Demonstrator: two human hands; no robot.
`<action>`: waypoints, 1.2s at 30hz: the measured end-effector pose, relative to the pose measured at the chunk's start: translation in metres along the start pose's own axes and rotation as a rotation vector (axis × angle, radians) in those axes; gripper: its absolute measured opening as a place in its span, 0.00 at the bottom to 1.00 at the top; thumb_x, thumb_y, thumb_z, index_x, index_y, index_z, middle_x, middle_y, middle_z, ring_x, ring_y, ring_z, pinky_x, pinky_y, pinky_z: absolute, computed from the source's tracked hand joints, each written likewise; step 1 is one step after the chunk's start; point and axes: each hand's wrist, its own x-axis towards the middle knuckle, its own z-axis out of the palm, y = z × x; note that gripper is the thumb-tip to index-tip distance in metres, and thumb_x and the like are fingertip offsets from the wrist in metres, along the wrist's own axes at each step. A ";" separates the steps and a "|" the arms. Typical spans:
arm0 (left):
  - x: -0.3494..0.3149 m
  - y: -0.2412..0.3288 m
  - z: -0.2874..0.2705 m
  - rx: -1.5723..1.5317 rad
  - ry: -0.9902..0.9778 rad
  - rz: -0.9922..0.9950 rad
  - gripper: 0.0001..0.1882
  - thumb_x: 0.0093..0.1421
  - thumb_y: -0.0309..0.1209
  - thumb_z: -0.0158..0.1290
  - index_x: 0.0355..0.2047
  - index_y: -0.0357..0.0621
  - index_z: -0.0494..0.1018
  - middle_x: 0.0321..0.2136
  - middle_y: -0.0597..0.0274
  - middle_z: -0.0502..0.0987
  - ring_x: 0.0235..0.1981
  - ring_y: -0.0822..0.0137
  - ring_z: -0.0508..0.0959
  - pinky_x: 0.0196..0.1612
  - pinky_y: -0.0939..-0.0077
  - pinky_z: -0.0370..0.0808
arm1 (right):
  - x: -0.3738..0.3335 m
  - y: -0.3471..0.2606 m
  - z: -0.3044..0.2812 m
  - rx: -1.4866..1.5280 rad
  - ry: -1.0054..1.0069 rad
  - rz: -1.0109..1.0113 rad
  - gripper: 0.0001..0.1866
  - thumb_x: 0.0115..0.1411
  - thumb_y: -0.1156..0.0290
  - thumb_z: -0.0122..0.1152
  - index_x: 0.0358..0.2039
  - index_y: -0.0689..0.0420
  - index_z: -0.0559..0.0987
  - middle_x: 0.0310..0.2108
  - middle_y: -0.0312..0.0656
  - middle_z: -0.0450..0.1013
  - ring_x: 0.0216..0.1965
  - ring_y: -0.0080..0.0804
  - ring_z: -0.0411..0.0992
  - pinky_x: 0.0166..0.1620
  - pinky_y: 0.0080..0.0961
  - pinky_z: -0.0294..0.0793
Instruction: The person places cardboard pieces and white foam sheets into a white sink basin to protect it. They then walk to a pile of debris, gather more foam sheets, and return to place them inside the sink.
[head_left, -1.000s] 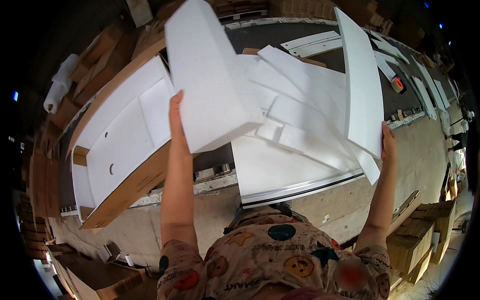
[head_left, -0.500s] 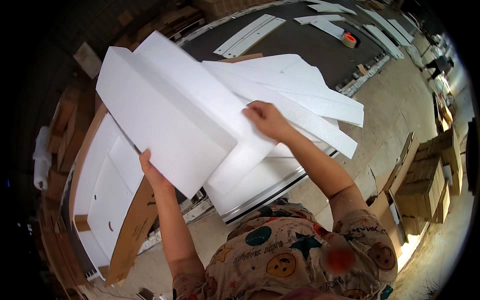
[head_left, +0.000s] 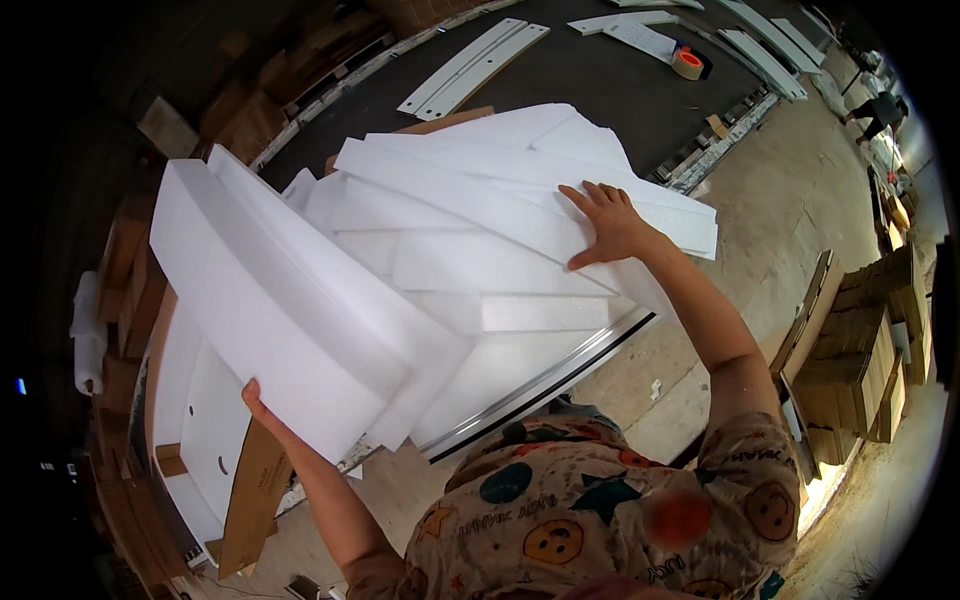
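Two long white foam sheets [head_left: 270, 300], one overlapping the other, slant across the left side. My left hand [head_left: 277, 422] grips the lower left edge of the front one; its thumb shows and its other fingers are hidden beneath. A fanned pile of white foam sheets [head_left: 450, 215] lies to the right, on a white panel [head_left: 480, 375] with a metal and black edge strip. My right hand [head_left: 610, 228] is open, fingers spread, over the right part of that pile, and seems to touch its top sheet.
An open carton [head_left: 255, 495] with white panels [head_left: 205, 420] stands at lower left. On the dark platform behind are drilled white strips [head_left: 475, 68] and a tape roll [head_left: 687, 64]. Flat cartons [head_left: 850, 365] are stacked at right. A person [head_left: 882, 112] bends over farther off.
The foam sheets in my left hand have moved left and down, uncovering more of the pile. My right hand has let go of the rear sheet, moved right and spread its fingers.
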 end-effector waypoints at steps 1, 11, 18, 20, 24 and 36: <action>-0.003 -0.004 -0.002 -0.014 -0.015 0.004 0.31 0.50 0.50 0.47 0.51 0.45 0.64 0.46 0.59 0.70 0.45 0.59 0.71 0.46 0.64 0.70 | 0.008 0.001 -0.007 0.073 -0.048 0.008 0.57 0.32 0.48 0.74 0.62 0.44 0.54 0.56 0.55 0.59 0.57 0.56 0.55 0.58 0.48 0.55; -0.043 -0.040 -0.019 -0.073 -0.025 0.048 0.30 0.52 0.50 0.45 0.51 0.45 0.64 0.45 0.60 0.70 0.45 0.61 0.71 0.45 0.65 0.70 | 0.079 0.066 -0.028 0.345 -0.216 0.202 0.42 0.30 0.52 0.73 0.47 0.60 0.73 0.46 0.52 0.70 0.45 0.45 0.69 0.48 0.30 0.70; -0.060 -0.050 -0.020 -0.122 -0.039 0.078 0.31 0.52 0.49 0.46 0.52 0.44 0.63 0.45 0.59 0.70 0.45 0.61 0.72 0.43 0.65 0.72 | 0.092 0.072 -0.030 0.197 -0.257 0.174 0.48 0.31 0.52 0.72 0.54 0.57 0.67 0.48 0.50 0.68 0.53 0.45 0.63 0.55 0.34 0.65; -0.066 -0.052 -0.019 -0.126 -0.008 0.085 0.31 0.52 0.49 0.46 0.52 0.44 0.63 0.45 0.58 0.70 0.44 0.61 0.72 0.43 0.65 0.72 | 0.097 0.073 -0.030 0.220 -0.270 0.181 0.47 0.30 0.52 0.72 0.53 0.57 0.68 0.48 0.50 0.69 0.52 0.46 0.63 0.54 0.34 0.65; -0.067 -0.051 -0.026 -0.101 0.008 0.122 0.31 0.51 0.48 0.48 0.51 0.43 0.63 0.44 0.57 0.70 0.44 0.60 0.73 0.42 0.65 0.73 | 0.111 0.073 -0.037 0.340 -0.379 0.122 0.46 0.29 0.54 0.73 0.51 0.59 0.69 0.47 0.51 0.69 0.50 0.45 0.65 0.54 0.31 0.64; -0.089 -0.040 -0.030 -0.125 0.046 0.190 0.31 0.50 0.46 0.48 0.51 0.42 0.63 0.43 0.56 0.70 0.43 0.59 0.73 0.41 0.64 0.74 | 0.176 0.100 -0.079 0.739 -0.308 0.064 0.42 0.27 0.61 0.74 0.47 0.64 0.72 0.39 0.49 0.74 0.41 0.38 0.73 0.47 0.28 0.70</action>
